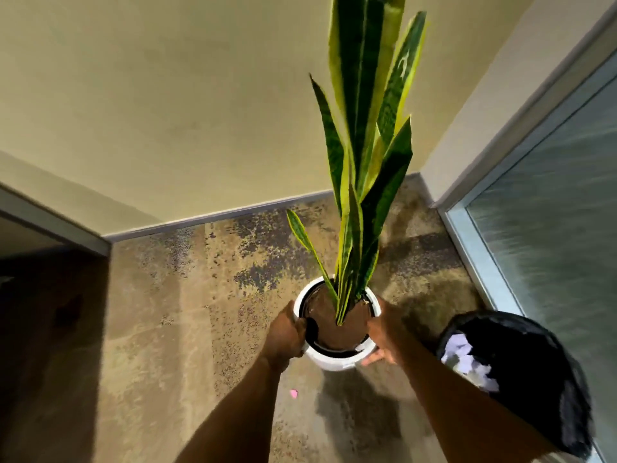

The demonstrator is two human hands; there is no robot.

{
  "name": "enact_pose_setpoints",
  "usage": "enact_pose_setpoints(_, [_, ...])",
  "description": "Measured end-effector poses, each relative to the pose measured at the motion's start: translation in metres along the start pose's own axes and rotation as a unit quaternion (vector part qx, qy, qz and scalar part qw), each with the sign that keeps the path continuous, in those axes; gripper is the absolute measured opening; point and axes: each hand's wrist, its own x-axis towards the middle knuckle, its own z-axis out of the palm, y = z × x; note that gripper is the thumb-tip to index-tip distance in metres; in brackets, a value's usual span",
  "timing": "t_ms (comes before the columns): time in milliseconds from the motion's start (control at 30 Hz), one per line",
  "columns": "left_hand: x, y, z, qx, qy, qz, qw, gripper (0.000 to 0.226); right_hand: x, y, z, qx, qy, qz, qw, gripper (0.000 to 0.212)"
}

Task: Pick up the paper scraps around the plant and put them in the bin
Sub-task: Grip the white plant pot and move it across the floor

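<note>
**potted_pete:** Nearest the lens are two forearms [233, 412] coming up from the bottom edge. The left hand [287, 332] is gripping the left side of the pot [337, 360] up at the rim. The right hand [380, 339] is wrapped round the right side, fingers [372, 359] tucked low on the wall. Both are grasping the pot, nothing else in them. My guess is it's being shifted to check for paper underneath?

**binlid42:** That's my read too. If so, keep it dead upright. The plant [364, 162] is tall and looks top-heavy, and the soil [334, 319] sits close to the rim, so any tilt probably dumps dirt on the carpet [167, 312]. The right hand's low grip is good, and I'd get the left one lower as well. And don't park the pot on the scrap [293, 393].

**potted_pete:** Which scrap?

**binlid42:** Lower middle of the frame, on the carpet just below-left of the pot, beside the left forearm. It's bright pink and tiny, too small to tell if it's crumpled or flat. It's the only loose one I can see. The bin [551, 379] is lower right, near the pot, with a black liner and pale crumpled papers [464, 352] already inside. So I'd say nearly done: one pinch, then a short carry right.
</note>
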Motion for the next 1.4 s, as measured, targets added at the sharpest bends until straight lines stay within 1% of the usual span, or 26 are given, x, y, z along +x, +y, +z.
enact_pose_setpoints(67, [0.020,0.035,0.003,0.001,-0.009,-0.002,1.000,0.038,0.005,-0.026,-0.022,0.024,0.007,0.003,1.000,0.046])
enact_pose_setpoints(100, [0.032,0.050,0.005,0.008,-0.009,0.009,1.000,0.036,0.009,-0.039,-0.032,0.035,0.011,0.005,0.999,0.044])
enact_pose_setpoints(167, [0.058,0.076,0.009,0.055,-0.002,0.057,0.997,0.050,0.016,-0.063,-0.052,0.045,0.006,0.018,0.999,0.038])
enact_pose_setpoints(200, [0.071,0.092,0.012,0.074,-0.007,0.072,0.995,0.058,0.022,-0.075,-0.063,0.046,0.005,0.013,0.999,0.034])
enact_pose_setpoints(267, [0.103,0.119,0.021,0.071,-0.021,0.085,0.994,0.069,0.042,-0.099,-0.086,0.059,0.014,-0.022,0.998,0.028])
enact_pose_setpoints(300, [0.116,0.127,0.024,0.074,-0.027,0.090,0.993,0.071,0.049,-0.111,-0.094,0.058,0.020,-0.026,0.998,0.027])
enact_pose_setpoints(367, [0.151,0.149,0.037,0.102,-0.045,0.085,0.990,0.063,0.073,-0.132,-0.116,0.054,0.033,-0.012,0.998,0.020])
enact_pose_setpoints(400, [0.167,0.158,0.043,0.094,-0.048,0.087,0.991,0.061,0.087,-0.140,-0.126,0.051,0.035,-0.010,0.998,0.017])
enact_pose_setpoints(433, [0.178,0.166,0.047,0.083,-0.049,0.093,0.991,0.062,0.098,-0.147,-0.132,0.049,0.032,-0.010,0.998,0.019])
enact_pose_setpoints(500, [0.207,0.184,0.058,0.088,-0.065,0.099,0.989,0.064,0.127,-0.160,-0.148,0.056,0.040,-0.016,0.997,0.031])
enact_pose_setpoints(600, [0.257,0.197,0.078,0.081,-0.074,0.111,0.988,0.065,0.177,-0.170,-0.172,0.022,0.088,-0.033,0.995,0.040])
enact_pose_setpoints(700, [0.303,0.198,0.095,0.076,-0.092,0.104,0.987,0.067,0.219,-0.177,-0.186,-0.061,0.122,-0.071,0.988,0.048])
enact_pose_setpoints(800, [0.344,0.191,0.111,0.099,-0.102,0.084,0.986,0.069,0.261,-0.176,-0.193,-0.059,0.158,-0.098,0.981,0.050])
enact_pose_setpoints(867, [0.367,0.180,0.123,0.114,-0.103,0.076,0.985,0.063,0.289,-0.173,-0.194,-0.060,0.162,-0.087,0.981,0.050])
enact_pose_setpoints(933, [0.388,0.167,0.134,0.115,-0.100,0.065,0.986,0.061,0.317,-0.165,-0.191,-0.057,0.168,-0.092,0.980,0.057])
enact_pose_setpoints(967, [0.396,0.162,0.137,0.107,-0.100,0.057,0.988,0.061,0.325,-0.162,-0.188,-0.030,0.167,-0.073,0.983,0.055])
enact_pose_setpoints(1033, [0.411,0.152,0.144,0.097,-0.105,0.037,0.989,0.052,0.339,-0.157,-0.183,0.013,0.150,-0.016,0.989,0.041])
enact_pose_setpoints(1100, [0.426,0.142,0.150,0.096,-0.108,0.021,0.989,0.052,0.353,-0.152,-0.180,0.043,0.137,0.008,0.990,0.035])
enact_pose_setpoints(1233, [0.446,0.125,0.160,0.092,-0.110,-0.014,0.990,0.044,0.370,-0.148,-0.181,0.067,0.099,0.027,0.992,0.038])
enact_pose_setpoints(1333, [0.454,0.115,0.165,0.090,-0.112,-0.025,0.989,0.041,0.379,-0.143,-0.179,0.057,0.107,0.032,0.992,0.034])
enact_pose_setpoints(1400, [0.456,0.110,0.168,0.085,-0.111,-0.040,0.989,0.042,0.385,-0.138,-0.177,0.054,0.108,0.034,0.992,0.039])
